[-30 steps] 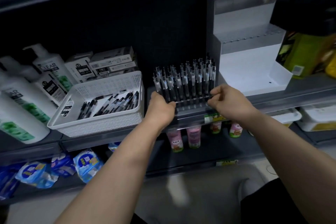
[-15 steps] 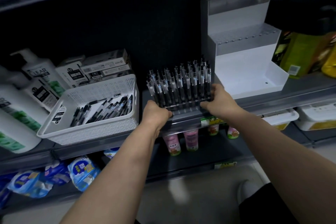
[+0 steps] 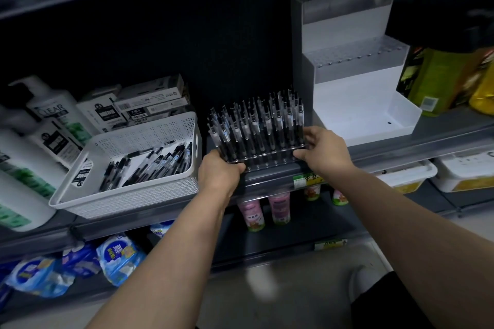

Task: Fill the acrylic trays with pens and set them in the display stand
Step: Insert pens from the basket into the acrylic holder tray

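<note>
Tray [image 3: 267, 160] has tilted leftward, gripped between left hand [image 3: 219, 172], right hand [image 3: 324, 151].

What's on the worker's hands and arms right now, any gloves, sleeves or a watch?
Nothing worn that shows. The left hand and right hand are bare, with no gloves and no rings visible. The left forearm and right forearm are bare to the frame's edge: no sleeve, watch or band in view.

A shop: long dark shelves [image 3: 401, 147] hold shampoo bottles [image 3: 57, 112], pen boxes [image 3: 149, 100], drink cups [image 3: 252, 212] and a price tag [image 3: 307, 180].
</note>
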